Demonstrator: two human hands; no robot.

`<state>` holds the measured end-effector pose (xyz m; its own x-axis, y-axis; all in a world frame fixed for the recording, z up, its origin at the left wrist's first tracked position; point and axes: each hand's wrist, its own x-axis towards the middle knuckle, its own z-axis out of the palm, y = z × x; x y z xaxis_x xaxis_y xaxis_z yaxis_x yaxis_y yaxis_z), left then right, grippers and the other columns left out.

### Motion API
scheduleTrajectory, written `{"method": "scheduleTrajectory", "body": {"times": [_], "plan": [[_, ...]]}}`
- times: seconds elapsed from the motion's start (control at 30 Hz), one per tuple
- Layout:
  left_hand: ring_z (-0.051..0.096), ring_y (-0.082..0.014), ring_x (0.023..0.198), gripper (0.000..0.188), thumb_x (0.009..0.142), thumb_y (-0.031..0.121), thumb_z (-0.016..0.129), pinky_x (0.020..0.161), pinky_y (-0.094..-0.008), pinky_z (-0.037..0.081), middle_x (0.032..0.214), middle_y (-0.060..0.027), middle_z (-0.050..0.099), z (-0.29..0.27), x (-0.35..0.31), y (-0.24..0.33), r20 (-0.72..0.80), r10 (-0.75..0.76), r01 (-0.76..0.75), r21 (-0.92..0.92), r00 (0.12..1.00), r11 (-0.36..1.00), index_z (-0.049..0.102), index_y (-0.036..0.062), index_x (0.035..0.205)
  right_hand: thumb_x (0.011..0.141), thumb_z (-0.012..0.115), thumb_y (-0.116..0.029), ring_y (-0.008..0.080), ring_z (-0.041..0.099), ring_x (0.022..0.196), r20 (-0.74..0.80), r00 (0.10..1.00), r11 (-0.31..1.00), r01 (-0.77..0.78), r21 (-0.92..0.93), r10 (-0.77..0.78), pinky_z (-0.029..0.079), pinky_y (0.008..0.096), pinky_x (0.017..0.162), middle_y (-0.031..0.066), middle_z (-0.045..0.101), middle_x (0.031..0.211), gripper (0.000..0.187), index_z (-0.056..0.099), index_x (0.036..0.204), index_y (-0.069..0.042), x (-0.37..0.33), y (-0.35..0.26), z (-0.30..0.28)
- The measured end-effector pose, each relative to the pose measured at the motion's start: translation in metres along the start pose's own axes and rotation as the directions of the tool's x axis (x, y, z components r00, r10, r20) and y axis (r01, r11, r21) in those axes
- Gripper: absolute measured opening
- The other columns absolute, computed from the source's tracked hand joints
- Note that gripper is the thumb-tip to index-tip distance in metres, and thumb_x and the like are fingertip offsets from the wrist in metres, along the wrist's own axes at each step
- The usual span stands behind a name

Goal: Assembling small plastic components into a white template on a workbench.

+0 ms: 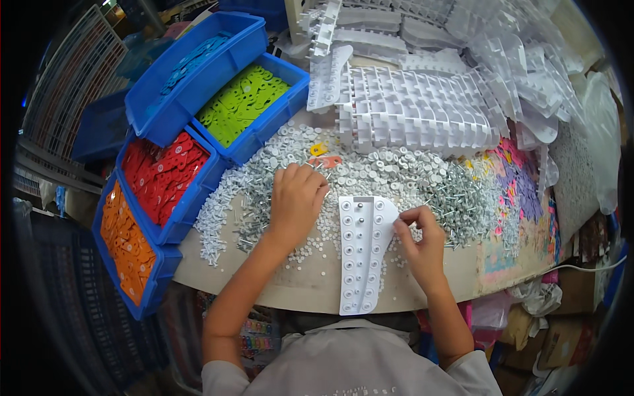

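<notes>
My left hand (295,201): palm down, fingers curled into screw/washer heap (396,178), fingertips hidden. My right hand (419,241): pinching edge of white plastic strip w/ round sockets (362,251), lying mid-tabletop (310,280); pinched item too small to tell.

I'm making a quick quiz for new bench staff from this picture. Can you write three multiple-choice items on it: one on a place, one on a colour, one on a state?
1. Where does the white plastic strip tray with round sockets lie?
A. between the hands
B. in a bin
C. on the floor

2. What colour are the flat tags in the blue plastic bin nearest the left hand?
A. green
B. red
C. white

3. What is the right hand doing?
A. resting flat
B. gripping a bin
C. pinching at the tray's right edge

Answers: 1 A, it lies on the table between both hands. 2 B, red tags fill it. 3 C, its fingertips meet at the tray's edge.
</notes>
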<state>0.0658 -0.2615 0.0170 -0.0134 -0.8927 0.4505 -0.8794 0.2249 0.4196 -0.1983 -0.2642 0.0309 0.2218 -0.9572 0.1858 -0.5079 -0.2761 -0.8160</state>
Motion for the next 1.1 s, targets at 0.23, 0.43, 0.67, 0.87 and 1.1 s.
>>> {"method": "scheduleTrajectory", "body": {"times": [0.23, 0.43, 0.67, 0.87, 1.1], "plan": [[0.055, -0.0257, 0.097, 0.016, 0.076, 0.012, 0.08, 0.089, -0.0405, 0.04, 0.093, -0.0056, 0.06, 0.018, -0.006, -0.002, 0.13, -0.006, -0.033, 0.3, 0.991, 0.953, 0.067, 0.0091, 0.086, 0.084, 0.076, -0.004, 0.0259, 0.057, 0.084, 0.084, 0.996, 0.997, -0.001, 0.079, -0.006, 0.047, 0.0383, 0.074, 0.0074, 0.063, 0.084, 0.012, 0.064, 0.088, -0.004, -0.003, -0.019, 0.026], [0.056, -0.0262, 0.098, 0.017, 0.076, 0.013, 0.079, 0.09, -0.0409, 0.04, 0.095, -0.0067, 0.061, 0.019, -0.003, 0.003, 0.17, -0.043, -0.017, 0.336, 0.984, 0.942, 0.066, 0.0082, 0.086, 0.08, 0.078, -0.005, 0.0284, 0.055, 0.084, 0.104, 0.988, 0.993, 0.116, 0.01, -0.117, 0.042, 0.0411, 0.081, 0.0068, 0.062, 0.08, 0.015, 0.064, 0.085, -0.006, -0.005, -0.006, 0.041], [0.056, -0.0263, 0.097, 0.014, 0.078, 0.011, 0.077, 0.088, -0.0411, 0.041, 0.093, -0.0061, 0.061, 0.012, -0.009, 0.006, 0.154, -0.059, 0.002, 0.347, 0.986, 0.938, 0.065, 0.0084, 0.086, 0.078, 0.078, -0.002, 0.0294, 0.057, 0.09, 0.141, 0.921, 0.91, 0.382, -0.16, -0.362, 0.043, 0.0412, 0.085, 0.0083, 0.065, 0.09, 0.016, 0.067, 0.089, -0.005, -0.009, -0.008, 0.04], [0.057, -0.0263, 0.089, 0.012, 0.083, 0.008, 0.074, 0.086, -0.0398, 0.04, 0.089, -0.0058, 0.063, -0.007, -0.009, 0.012, 0.03, -0.08, 0.077, 0.1, 0.996, 0.992, 0.066, 0.0074, 0.092, 0.08, 0.074, -0.002, 0.0288, 0.057, 0.092, 0.047, 0.944, 0.883, 0.322, -0.34, -0.327, 0.043, 0.0414, 0.085, 0.0073, 0.063, 0.094, 0.014, 0.068, 0.092, -0.007, 0.021, 0.008, 0.016], [0.062, -0.0216, 0.087, 0.017, 0.086, 0.005, 0.074, 0.083, -0.0364, 0.043, 0.089, -0.0049, 0.069, -0.02, -0.019, 0.044, 0.053, -0.066, 0.08, -0.332, 0.996, 0.94, 0.074, 0.0055, 0.103, 0.08, 0.071, -0.001, 0.0263, 0.056, 0.096, 0.111, 0.929, 0.693, 0.34, -0.636, -0.354, 0.042, 0.0397, 0.087, 0.0047, 0.063, 0.094, 0.017, 0.073, 0.095, -0.01, 0.064, 0.052, 0.002]]}}
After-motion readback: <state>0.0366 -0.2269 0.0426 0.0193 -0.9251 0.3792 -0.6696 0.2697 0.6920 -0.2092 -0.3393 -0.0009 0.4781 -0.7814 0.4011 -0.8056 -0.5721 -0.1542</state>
